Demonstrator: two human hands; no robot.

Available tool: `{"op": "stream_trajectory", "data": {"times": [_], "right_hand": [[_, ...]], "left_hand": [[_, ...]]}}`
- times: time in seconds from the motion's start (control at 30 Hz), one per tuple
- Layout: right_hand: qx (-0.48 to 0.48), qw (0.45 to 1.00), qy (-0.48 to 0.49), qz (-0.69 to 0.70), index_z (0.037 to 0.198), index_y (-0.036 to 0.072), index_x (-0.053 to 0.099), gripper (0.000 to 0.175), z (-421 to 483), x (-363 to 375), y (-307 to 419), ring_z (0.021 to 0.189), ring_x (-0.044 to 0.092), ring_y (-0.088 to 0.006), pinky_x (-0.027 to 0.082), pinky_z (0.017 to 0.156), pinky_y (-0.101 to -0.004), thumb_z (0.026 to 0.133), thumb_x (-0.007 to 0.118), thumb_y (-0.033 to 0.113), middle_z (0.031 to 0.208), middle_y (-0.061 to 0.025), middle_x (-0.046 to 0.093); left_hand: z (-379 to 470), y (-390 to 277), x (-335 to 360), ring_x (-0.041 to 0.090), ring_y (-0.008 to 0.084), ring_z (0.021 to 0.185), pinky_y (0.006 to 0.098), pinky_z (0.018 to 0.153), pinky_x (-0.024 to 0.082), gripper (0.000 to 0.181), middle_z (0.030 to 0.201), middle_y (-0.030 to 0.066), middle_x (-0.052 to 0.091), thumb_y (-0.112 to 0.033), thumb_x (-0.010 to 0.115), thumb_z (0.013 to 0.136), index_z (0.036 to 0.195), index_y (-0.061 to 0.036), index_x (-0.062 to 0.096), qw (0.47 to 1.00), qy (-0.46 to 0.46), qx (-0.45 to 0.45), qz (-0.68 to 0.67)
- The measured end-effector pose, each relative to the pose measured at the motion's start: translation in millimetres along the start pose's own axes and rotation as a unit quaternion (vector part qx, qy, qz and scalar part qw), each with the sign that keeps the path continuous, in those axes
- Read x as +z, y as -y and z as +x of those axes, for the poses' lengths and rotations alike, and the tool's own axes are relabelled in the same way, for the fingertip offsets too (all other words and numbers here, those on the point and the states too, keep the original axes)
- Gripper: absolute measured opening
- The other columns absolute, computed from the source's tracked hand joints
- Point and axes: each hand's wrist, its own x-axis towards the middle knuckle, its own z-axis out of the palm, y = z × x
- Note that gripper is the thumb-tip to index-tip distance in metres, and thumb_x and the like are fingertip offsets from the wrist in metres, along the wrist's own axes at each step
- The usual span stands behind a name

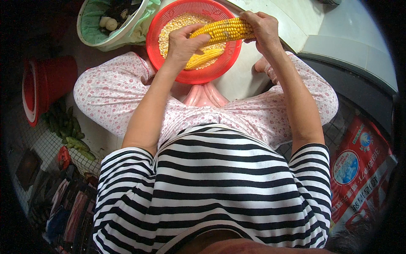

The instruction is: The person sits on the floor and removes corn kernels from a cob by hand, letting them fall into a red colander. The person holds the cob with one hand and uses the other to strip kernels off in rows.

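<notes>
A thick ear of yellow corn [223,31] is held almost level above a round red plastic basket [194,77]. My left hand [184,44] grips its left end, with the thumb lying along the kernels. Around its right end my right hand [264,30] is closed. Some kernels on the ear look dark, and small gaps show between rows. Loose pale-yellow corn kernels [171,30] cover the bottom of the basket. Another yellow corn ear or cob [207,58] lies on them, below the held ear; whether it is one piece or more I cannot tell.
A lined bin [81,30] with round pale things and dark waste stands at the upper left. Below it a red bucket [30,92] lies tilted near green vegetables [76,143]. A printed red bag [358,171] lies at the right. Both bent knees flank the basket.
</notes>
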Motion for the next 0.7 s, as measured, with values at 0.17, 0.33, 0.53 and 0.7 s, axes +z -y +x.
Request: {"op": "stream_trajectory", "data": {"times": [0.17, 0.33, 0.53, 0.7], "right_hand": [[-0.01, 1.0, 0.009, -0.025, 0.078, -0.007, 0.059, 0.036, 1.2, -2.7, 0.9, 0.059, 0.064, -0.0235, 0.055, 0.047, -0.0331, 0.067, 0.067, 0.026, 0.069, -0.0144, 0.061], [-0.008, 1.0, 0.0, -0.028, 0.078, -0.007, 0.059, 0.039, 3.9, -5.3, 1.9, 0.06, 0.064, -0.0231, 0.054, 0.046, -0.0322, 0.066, 0.068, 0.029, 0.07, -0.0147, 0.062], [0.005, 1.0, 0.005, -0.016, 0.079, -0.006, 0.06, 0.038, 3.7, -5.4, 3.3, 0.06, 0.064, -0.0226, 0.053, 0.045, -0.0318, 0.066, 0.069, 0.029, 0.07, -0.0141, 0.062], [0.014, 0.999, 0.02, -0.021, 0.079, -0.005, 0.06, 0.037, 0.4, -4.5, 5.3, 0.059, 0.063, -0.0219, 0.053, 0.045, -0.0316, 0.066, 0.069, 0.028, 0.07, -0.0135, 0.062]], "left_hand": [[-0.5, 0.3, -0.7, 0.061, 0.0117, 0.071, 0.0223, 0.053, 0.053, 0.042, 0.087, 0.0093, 0.064, -0.015, 0.063, 0.072, 0.11, 0.0045, 0.059, 0.998, 0.021, 0.002, 0.062], [-2.0, -0.2, 0.3, 0.061, 0.012, 0.069, 0.0224, 0.051, 0.052, 0.043, 0.084, 0.0087, 0.064, -0.017, 0.064, 0.073, 0.11, 0.0046, 0.059, 0.999, 0.029, 0.013, -0.002], [-1.6, -5.4, 1.3, 0.061, 0.0115, 0.07, 0.0223, 0.053, 0.054, 0.045, 0.093, 0.0088, 0.063, -0.015, 0.072, 0.075, 0.113, 0.0046, 0.057, 0.997, 0.047, 0.023, 0.056], [-6.6, -12.4, 4.9, 0.059, 0.0083, 0.065, 0.0199, 0.05, 0.051, 0.044, 0.087, 0.0064, 0.064, -0.017, 0.072, 0.075, 0.113, 0.0007, 0.059, 0.987, 0.076, 0.089, 0.109]]}}
